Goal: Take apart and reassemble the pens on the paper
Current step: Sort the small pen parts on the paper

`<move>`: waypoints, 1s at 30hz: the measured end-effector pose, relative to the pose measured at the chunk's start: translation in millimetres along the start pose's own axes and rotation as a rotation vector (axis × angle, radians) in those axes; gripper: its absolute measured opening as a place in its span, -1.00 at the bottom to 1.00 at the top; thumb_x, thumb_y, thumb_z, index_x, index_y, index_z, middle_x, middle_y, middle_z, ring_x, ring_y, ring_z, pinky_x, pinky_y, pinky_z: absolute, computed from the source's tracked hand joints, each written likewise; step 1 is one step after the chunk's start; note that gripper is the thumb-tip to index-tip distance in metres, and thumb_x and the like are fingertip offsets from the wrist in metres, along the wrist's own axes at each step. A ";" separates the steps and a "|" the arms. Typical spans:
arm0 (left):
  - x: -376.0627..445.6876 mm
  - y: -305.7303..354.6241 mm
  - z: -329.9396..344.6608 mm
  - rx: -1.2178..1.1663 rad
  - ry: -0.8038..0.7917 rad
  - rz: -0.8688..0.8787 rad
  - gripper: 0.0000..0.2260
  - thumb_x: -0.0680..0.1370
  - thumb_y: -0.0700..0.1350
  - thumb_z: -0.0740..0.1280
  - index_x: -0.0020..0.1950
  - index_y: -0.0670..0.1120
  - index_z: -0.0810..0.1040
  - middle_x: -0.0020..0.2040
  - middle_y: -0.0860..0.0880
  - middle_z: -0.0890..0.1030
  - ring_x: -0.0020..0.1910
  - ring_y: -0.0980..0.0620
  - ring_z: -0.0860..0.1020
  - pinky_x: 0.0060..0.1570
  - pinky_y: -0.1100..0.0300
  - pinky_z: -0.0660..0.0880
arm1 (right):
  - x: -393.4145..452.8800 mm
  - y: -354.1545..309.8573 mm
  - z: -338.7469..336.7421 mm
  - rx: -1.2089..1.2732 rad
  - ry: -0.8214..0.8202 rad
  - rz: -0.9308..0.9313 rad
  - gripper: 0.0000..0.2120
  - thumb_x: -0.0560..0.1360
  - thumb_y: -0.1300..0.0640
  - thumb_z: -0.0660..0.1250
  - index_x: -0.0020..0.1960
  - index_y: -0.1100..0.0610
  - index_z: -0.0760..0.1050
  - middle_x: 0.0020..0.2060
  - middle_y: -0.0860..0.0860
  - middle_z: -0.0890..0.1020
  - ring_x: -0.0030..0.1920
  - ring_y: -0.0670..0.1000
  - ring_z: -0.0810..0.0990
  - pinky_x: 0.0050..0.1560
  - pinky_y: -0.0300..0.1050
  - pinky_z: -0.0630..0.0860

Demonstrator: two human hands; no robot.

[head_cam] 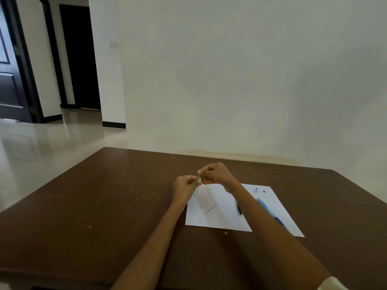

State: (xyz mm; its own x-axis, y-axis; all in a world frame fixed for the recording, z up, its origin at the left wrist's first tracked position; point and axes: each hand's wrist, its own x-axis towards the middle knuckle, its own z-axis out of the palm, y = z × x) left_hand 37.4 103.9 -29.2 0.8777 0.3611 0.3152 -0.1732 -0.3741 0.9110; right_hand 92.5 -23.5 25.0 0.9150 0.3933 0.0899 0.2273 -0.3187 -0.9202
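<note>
- Head view: both hands raised above the far left edge of a white sheet of paper (219, 218) on a dark brown wooden tabletop (104, 206).
- Left hand (184, 187): fingers pinching a clear plastic pen barrel (195, 190), hanging down from the grip.
- Right hand (215, 173): fingers pressed on the barrel's greenish top end.
- On the paper: 1 thin dark refill (211, 208), 1 black pen (239, 209), 1 blue pen (270, 212) partly hidden by the right forearm, 2 small parts, too small to identify.
</note>
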 end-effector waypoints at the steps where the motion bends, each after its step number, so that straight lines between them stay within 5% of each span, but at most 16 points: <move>1: 0.5 -0.6 0.1 0.015 -0.008 0.002 -0.84 0.48 -0.16 0.40 0.03 -0.16 0.66 -0.06 -0.11 0.69 -0.17 0.09 0.59 -0.15 0.22 0.53 | -0.6 3.0 4.4 0.058 0.023 0.019 -0.90 0.46 0.21 0.43 -0.13 0.26 0.64 -0.30 0.12 0.66 -0.36 -0.05 0.64 -0.27 -0.28 0.62; 7: 4.2 -11.4 -2.0 0.296 -0.048 0.050 -0.80 0.55 -0.14 0.31 0.10 -0.17 0.63 0.03 -0.13 0.64 -0.09 0.07 0.54 -0.11 0.29 0.45 | 11.6 12.9 24.9 -0.036 0.175 0.167 -0.77 0.44 0.22 0.45 -0.05 0.40 0.62 -0.34 0.13 0.61 -0.38 -0.02 0.56 -0.15 -0.16 0.63; 14: 7.0 -17.6 -6.5 0.565 -0.084 0.129 -0.82 0.55 -0.12 0.29 0.08 -0.10 0.65 0.03 -0.08 0.64 0.04 -0.03 0.55 0.08 0.05 0.45 | 19.0 13.1 35.8 -0.264 0.163 0.236 -0.77 0.44 0.15 0.45 -0.30 0.29 0.59 -0.38 0.14 0.59 -0.44 -0.01 0.53 0.01 -0.04 0.61; 22: 9.0 -16.9 -12.1 0.446 -0.088 0.097 -0.76 0.54 -0.10 0.32 0.20 -0.04 0.56 0.17 -0.07 0.54 0.14 -0.02 0.49 0.18 0.05 0.41 | 11.2 9.1 33.7 -0.446 0.142 0.123 -0.81 0.51 0.20 0.36 0.02 0.30 0.65 -0.13 0.21 0.70 -0.48 -0.08 0.52 -0.15 -0.18 0.62; 27: 3.9 -3.2 -21.9 0.623 -0.438 0.292 -0.69 0.51 0.01 0.34 0.26 0.11 0.50 0.47 -0.04 0.25 0.46 -0.05 0.18 0.40 -0.13 0.09 | -18.5 7.3 11.4 -0.504 0.180 0.102 -0.83 0.52 0.23 0.34 0.04 0.28 0.62 -0.04 0.18 0.69 -0.42 -0.03 0.59 -0.36 -0.33 0.54; 30: -0.1 0.6 -18.4 0.749 -0.634 0.237 -0.65 0.52 0.08 0.30 0.31 0.15 0.44 0.56 -0.04 0.03 0.54 -0.07 -0.09 0.43 -0.21 -0.21 | -38.4 11.2 3.3 -0.600 0.133 0.196 -0.78 0.51 0.19 0.37 0.10 0.28 0.58 -0.03 0.19 0.67 -0.29 0.00 0.62 -0.16 -0.22 0.61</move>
State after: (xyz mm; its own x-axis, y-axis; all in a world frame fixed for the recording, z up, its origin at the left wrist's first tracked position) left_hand 29.0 119.4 -23.8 0.9704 -0.2313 0.0688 -0.2401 -0.8963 0.3728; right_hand 58.9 -39.3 10.0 0.9833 0.1802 0.0236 0.1628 -0.8160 -0.5546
